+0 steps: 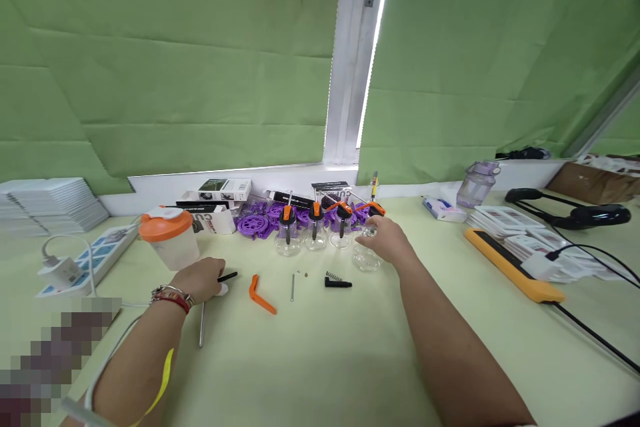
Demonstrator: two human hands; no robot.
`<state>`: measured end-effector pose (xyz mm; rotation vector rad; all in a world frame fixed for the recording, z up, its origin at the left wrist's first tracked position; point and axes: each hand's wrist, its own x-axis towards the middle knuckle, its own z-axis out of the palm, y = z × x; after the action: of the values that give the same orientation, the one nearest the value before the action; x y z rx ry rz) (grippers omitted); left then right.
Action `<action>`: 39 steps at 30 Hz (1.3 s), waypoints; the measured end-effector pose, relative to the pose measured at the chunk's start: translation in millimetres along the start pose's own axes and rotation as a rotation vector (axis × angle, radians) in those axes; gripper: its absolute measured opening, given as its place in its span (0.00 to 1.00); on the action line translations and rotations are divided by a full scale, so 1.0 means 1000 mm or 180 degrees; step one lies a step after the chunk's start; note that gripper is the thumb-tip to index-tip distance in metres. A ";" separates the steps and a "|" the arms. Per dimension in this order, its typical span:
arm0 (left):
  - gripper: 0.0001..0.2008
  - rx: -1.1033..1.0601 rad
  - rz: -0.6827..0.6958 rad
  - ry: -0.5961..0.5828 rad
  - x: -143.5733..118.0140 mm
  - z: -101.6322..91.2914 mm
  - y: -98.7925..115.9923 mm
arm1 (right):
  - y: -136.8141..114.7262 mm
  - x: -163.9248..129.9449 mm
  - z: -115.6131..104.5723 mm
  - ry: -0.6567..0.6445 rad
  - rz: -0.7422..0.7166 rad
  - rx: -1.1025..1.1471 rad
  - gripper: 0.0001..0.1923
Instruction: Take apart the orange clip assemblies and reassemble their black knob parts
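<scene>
White power strip point(103, 248) far left beside stacked white booklets point(50, 203); purple plastic gears point(256, 220) by wall; long yellow bar point(513, 265) right.

On the bench point(320, 360) our left hand point(200, 279) closes its grip on a black pen point(227, 276) beside an orange-lidded cup point(169, 237), while our right hand point(387, 240) grips a clear bottle point(367, 255) at the end of a row of bottles point(315, 235), an orange lever point(261, 295) lying between.
</scene>
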<state>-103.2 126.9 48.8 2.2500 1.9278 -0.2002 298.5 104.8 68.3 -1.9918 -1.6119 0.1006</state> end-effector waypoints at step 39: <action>0.16 0.0204 -0.0178 0.0471 -0.002 0.001 0.025 | 0.032 0.023 -0.018 0.0755 -0.0262 -0.1055 0.27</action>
<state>-78.4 121.2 49.3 2.3130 2.0883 -0.1069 339.6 115.2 74.9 -2.0795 -1.6319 -0.4450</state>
